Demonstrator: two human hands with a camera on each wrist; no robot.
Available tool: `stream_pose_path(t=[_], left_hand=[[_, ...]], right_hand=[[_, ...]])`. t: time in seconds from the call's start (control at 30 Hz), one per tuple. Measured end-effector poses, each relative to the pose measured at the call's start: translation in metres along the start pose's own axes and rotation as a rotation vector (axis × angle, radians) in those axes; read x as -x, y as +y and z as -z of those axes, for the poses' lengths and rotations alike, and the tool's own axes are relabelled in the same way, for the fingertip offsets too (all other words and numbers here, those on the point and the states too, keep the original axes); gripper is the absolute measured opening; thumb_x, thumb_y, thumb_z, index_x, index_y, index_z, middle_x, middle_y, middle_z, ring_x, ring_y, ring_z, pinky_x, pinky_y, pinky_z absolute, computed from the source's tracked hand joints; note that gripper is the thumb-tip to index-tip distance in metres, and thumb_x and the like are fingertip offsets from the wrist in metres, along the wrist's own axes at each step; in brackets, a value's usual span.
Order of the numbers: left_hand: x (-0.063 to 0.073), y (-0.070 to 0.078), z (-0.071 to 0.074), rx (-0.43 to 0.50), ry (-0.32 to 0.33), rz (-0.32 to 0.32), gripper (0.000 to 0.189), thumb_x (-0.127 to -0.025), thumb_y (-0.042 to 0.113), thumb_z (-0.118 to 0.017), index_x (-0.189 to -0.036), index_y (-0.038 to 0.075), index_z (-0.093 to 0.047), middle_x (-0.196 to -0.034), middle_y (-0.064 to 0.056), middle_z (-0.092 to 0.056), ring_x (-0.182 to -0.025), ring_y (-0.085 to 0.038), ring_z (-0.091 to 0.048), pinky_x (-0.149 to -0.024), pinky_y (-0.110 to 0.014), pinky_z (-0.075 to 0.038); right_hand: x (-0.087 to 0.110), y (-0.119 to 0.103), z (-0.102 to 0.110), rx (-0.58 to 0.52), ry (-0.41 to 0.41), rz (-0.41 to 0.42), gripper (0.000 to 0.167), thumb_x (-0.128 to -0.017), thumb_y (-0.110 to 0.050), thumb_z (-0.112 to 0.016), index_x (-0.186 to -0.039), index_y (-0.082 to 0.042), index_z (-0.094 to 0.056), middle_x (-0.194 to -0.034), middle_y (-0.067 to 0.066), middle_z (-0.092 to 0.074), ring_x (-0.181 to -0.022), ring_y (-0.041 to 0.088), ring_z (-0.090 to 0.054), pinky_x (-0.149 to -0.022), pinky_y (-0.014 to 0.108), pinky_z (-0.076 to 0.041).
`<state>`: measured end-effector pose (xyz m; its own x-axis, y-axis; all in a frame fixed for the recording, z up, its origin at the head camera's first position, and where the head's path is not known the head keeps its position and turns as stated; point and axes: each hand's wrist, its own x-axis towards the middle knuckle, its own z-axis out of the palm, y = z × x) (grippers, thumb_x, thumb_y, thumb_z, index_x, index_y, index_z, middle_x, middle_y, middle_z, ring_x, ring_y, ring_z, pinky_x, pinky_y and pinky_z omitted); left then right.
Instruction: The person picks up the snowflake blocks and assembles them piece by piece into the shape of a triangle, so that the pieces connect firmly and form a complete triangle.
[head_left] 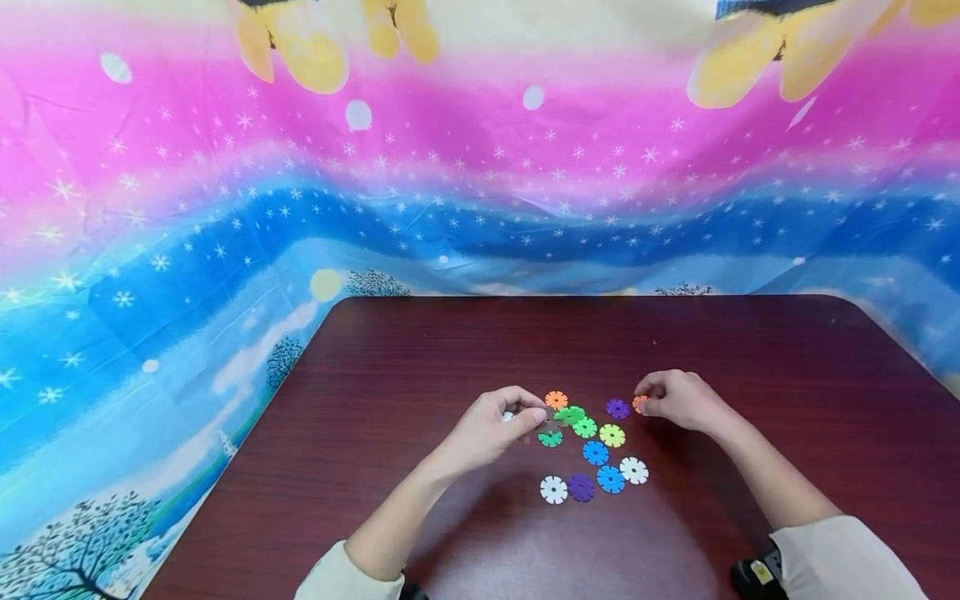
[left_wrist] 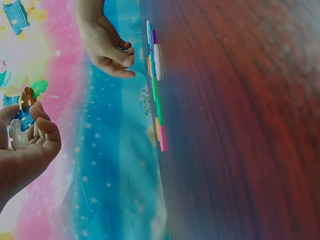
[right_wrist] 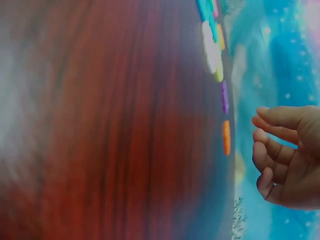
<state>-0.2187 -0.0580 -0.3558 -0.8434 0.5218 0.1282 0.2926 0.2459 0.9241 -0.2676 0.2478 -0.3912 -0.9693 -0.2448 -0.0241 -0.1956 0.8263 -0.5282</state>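
My left hand [head_left: 498,429] pinches a joined cluster of notched plastic discs above the table. In the left wrist view, the cluster shows a white disc [left_wrist: 19,135], a blue disc [left_wrist: 25,120], a brown disc [left_wrist: 27,98] and a green disc [left_wrist: 39,88]. My right hand [head_left: 686,402] hovers by an orange disc [head_left: 640,404] at the right end of the loose discs. The right wrist view has that orange disc [right_wrist: 226,137] lying on the table, apart from the loosely bent fingers [right_wrist: 280,116]. A purple disc [head_left: 618,408] lies just left of it.
Several loose discs lie on the dark wooden table [head_left: 360,492] between the hands, among them a yellow disc [head_left: 612,435], a blue disc [head_left: 611,479] and a white disc [head_left: 553,489]. Behind the table hangs a patterned cloth [head_left: 480,150].
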Motion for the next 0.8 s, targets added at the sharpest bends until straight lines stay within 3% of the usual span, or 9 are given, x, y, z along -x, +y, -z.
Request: stream_pose_path(t=[0.13,0.27,0.8], left_hand=[[0.0,-0.001,-0.001,0.003,0.004,0.002,0.022,-0.093,0.02,-0.056,-0.104,0.003,-0.063,-0.087,-0.014,-0.064,-0.067,-0.011,-0.056,-0.064,-0.026,-0.048],[0.0,-0.002,-0.001,0.016,0.005,0.002,0.022,-0.093,0.019,-0.057,-0.104,0.001,-0.063,-0.085,-0.008,-0.063,-0.067,-0.01,-0.056,-0.063,-0.025,-0.048],[-0.001,-0.005,-0.002,0.038,-0.001,-0.003,0.023,-0.092,0.018,-0.057,-0.104,-0.001,-0.062,-0.084,-0.004,-0.062,-0.066,-0.01,-0.056,-0.064,-0.025,-0.05]], right_hand=[[-0.006,0.009,-0.001,0.041,-0.008,-0.024,0.02,-0.079,-0.007,-0.07,-0.097,0.0,-0.066,-0.074,0.002,-0.056,-0.062,0.017,-0.046,-0.054,0.03,-0.038],[-0.01,0.013,-0.002,0.052,-0.015,-0.031,0.021,-0.078,-0.005,-0.071,-0.097,0.001,-0.065,-0.074,0.004,-0.054,-0.062,0.018,-0.045,-0.054,0.03,-0.037],[-0.013,0.016,-0.007,0.062,-0.037,-0.062,0.025,-0.077,-0.005,-0.073,-0.095,0.003,-0.058,-0.079,0.009,-0.05,-0.069,0.023,-0.045,-0.057,0.032,-0.039]])
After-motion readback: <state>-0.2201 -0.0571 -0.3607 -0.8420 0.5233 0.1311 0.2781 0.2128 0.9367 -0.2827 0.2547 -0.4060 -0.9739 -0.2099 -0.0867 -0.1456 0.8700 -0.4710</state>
